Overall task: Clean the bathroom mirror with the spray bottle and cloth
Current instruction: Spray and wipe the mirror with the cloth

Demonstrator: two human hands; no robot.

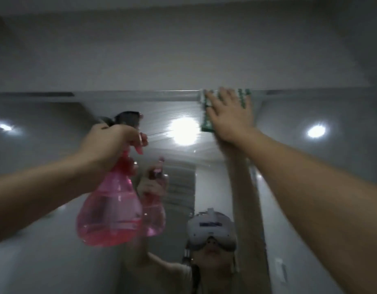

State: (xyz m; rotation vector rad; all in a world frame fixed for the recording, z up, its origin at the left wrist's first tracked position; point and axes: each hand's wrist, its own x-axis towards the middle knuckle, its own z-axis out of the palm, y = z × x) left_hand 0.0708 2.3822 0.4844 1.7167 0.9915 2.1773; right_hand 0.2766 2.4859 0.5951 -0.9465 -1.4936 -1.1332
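Glass first: the mirror (81, 209) fills most of the lower view, w/ its top edge running straight across approx. mid-height and grey wall (183, 49) above it. Streaky wet smears show on the glass near the top, around the reflection of a ceiling light (183, 132); two more light spots glint far left & far right. Reflected lower down is the person, arms up, w/ a white headset (211, 230) strapped on.

Next in size, the spray bottle (109, 209): clear pink plastic, fat round base, narrow neck, darker trigger head on top. It hangs in the air in front of the glass, left of centre, tilted a bit, nozzle toward the mirror. Its pink twin shows in the reflection just beside it. Can't tell if there's liquid inside.

Left hand (107, 143) grips the bottle's neck, fingers curled round it just under the trigger head; whether a finger sits on the trigger I can't tell, too blurred.

Right hand (228, 115) is up at the top-right of the mirror, fingers straight and spread wide, palm pressing flat on the cloth.

Smallest: the cloth (206, 122), green & white patterned, pinned under that hand against the glass right at the mirror's top edge, sticking out left of the palm and above the fingertips.
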